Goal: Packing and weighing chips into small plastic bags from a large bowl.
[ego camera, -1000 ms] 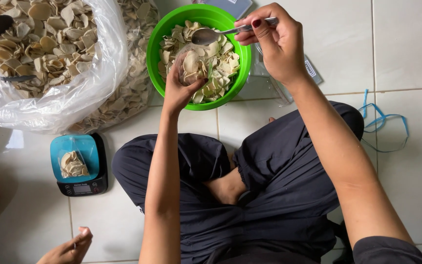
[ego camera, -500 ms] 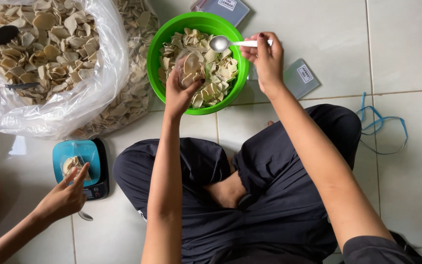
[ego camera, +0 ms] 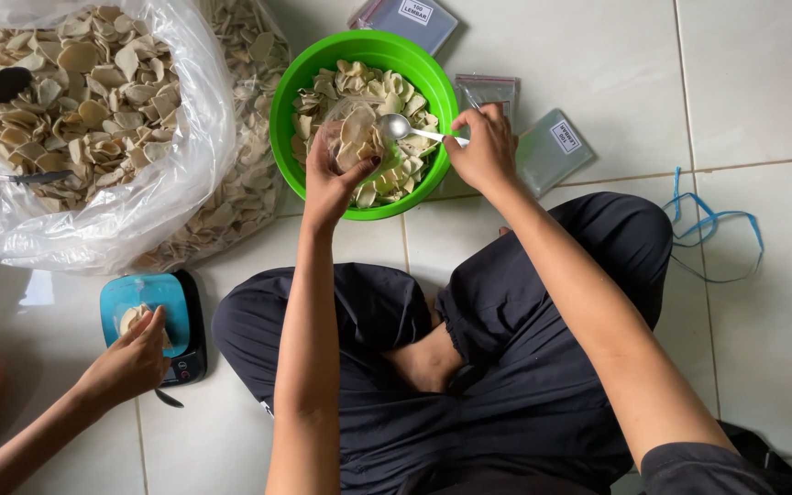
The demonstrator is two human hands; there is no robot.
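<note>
White tiled floor (ego camera: pixel 763 82); green bowl (ego camera: pixel 297 82) of crackers top centre. Left hand (ego camera: pixel 334 179) grip holds small clear bag (ego camera: pixel 352 137); right hand (ego camera: pixel 483 151) grip pinches spoon (ego camera: pixel 407 130) at bag mouth.

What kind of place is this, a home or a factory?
Probably a home or small workshop floor used for packing snacks by hand. The person sits cross-legged on white floor tiles, a green bowl and a large plastic bag hold pale crackers, and a co-worker's hand rests at a small scale.

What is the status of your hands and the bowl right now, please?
Left hand holding small clear bag of chips over green bowl. Right hand holding spoon at bag's mouth. Another person's hand on blue scale, well apart.
</note>
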